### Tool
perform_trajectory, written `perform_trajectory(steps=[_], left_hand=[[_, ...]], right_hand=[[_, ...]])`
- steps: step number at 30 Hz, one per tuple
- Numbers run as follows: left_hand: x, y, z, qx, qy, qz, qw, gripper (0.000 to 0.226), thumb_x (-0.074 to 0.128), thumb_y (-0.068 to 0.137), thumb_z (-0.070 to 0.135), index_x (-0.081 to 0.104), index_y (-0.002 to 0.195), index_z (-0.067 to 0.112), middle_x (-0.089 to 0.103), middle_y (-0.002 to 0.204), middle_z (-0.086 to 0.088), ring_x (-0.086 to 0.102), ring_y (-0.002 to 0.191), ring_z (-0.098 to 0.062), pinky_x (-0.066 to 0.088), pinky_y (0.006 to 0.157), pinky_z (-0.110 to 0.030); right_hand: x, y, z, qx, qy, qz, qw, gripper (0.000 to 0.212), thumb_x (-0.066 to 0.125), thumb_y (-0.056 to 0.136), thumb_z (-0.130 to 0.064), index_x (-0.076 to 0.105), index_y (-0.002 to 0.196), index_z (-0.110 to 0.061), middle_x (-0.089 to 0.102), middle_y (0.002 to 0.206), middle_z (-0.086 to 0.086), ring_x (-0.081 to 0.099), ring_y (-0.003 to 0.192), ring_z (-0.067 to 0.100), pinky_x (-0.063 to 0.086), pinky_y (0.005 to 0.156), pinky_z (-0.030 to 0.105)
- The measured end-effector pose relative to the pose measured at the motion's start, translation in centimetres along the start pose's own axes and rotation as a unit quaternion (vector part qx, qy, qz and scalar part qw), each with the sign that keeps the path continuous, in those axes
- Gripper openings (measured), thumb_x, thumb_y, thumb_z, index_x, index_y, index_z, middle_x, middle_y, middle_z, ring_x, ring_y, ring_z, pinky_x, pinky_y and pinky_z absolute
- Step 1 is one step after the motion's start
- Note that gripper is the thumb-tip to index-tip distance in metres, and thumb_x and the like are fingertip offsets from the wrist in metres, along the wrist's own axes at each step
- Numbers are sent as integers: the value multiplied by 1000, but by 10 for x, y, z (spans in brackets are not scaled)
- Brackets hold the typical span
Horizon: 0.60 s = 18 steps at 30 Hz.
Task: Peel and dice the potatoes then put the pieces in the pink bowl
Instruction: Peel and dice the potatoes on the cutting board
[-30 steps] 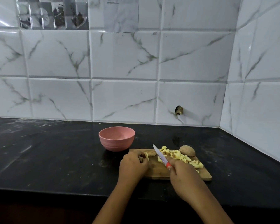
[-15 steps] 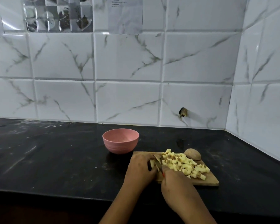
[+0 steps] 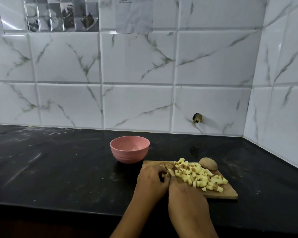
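A wooden cutting board lies on the black counter with a heap of diced potato spread over it. An unpeeled potato sits at the board's far right corner. My left hand holds a small potato piece down at the board's left end. My right hand grips a knife whose blade stands in that piece; the handle is hidden in my fist. The pink bowl stands just beyond the board's left corner, with nothing visible inside.
The black counter stretches to the left and ends at a front edge near me. White marble tile walls rise behind and to the right, meeting in a corner. A small dark hole marks the back wall.
The knife has come down from a raised slant beside the dice pile to the potato piece under my left hand. The view has shifted slightly left.
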State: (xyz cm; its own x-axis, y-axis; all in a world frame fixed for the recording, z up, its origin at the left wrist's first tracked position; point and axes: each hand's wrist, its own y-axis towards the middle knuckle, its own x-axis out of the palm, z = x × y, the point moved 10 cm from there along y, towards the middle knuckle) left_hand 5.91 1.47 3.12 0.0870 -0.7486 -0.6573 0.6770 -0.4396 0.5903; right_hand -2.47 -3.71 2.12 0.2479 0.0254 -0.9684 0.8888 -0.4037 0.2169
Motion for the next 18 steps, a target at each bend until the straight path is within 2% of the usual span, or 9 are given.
perform_trajectory(steps=[5, 8, 11, 16, 18], left_hand=[[0, -1, 0, -5, -5, -9, 1000, 11, 62, 86, 32, 68, 92, 26, 62, 83, 13, 43, 66, 9, 32, 62, -1], [1, -1, 1, -8, 0, -20, 1000, 10, 61, 86, 31, 67, 91, 25, 59, 77, 14, 42, 63, 8, 33, 60, -1], [3, -1, 0, -20, 7, -32, 999, 9, 61, 86, 32, 65, 92, 26, 51, 70, 16, 44, 64, 6, 34, 58, -3], [0, -2, -6, -53, 4, -21, 998, 4, 61, 84, 28, 58, 86, 26, 54, 79, 13, 53, 79, -3, 36, 66, -13], [-1, -3, -10, -72, -12, -19, 997, 4, 60, 83, 24, 57, 84, 25, 56, 79, 12, 55, 80, -5, 36, 64, -12]], right_hand=[[0, -4, 4, 14, 11, -29, 999, 54, 42, 101, -18, 21, 151, -19, 55, 126, 2, 57, 108, 14, 43, 79, 25], [3, -5, 4, 16, 17, -47, 999, 55, 41, 101, -17, 20, 151, -18, 56, 126, 2, 58, 109, 14, 45, 80, 26], [6, -7, 4, 18, 20, -71, 997, 57, 42, 101, -15, 17, 152, -19, 56, 128, 3, 57, 110, 15, 44, 80, 26], [3, -11, 9, 29, 37, -70, 996, 56, 42, 100, -15, 19, 152, -20, 56, 127, 2, 57, 111, 15, 43, 79, 25], [-1, -13, 11, 29, 61, -63, 996, 54, 40, 100, -15, 22, 151, -21, 56, 126, 1, 57, 111, 15, 43, 80, 25]])
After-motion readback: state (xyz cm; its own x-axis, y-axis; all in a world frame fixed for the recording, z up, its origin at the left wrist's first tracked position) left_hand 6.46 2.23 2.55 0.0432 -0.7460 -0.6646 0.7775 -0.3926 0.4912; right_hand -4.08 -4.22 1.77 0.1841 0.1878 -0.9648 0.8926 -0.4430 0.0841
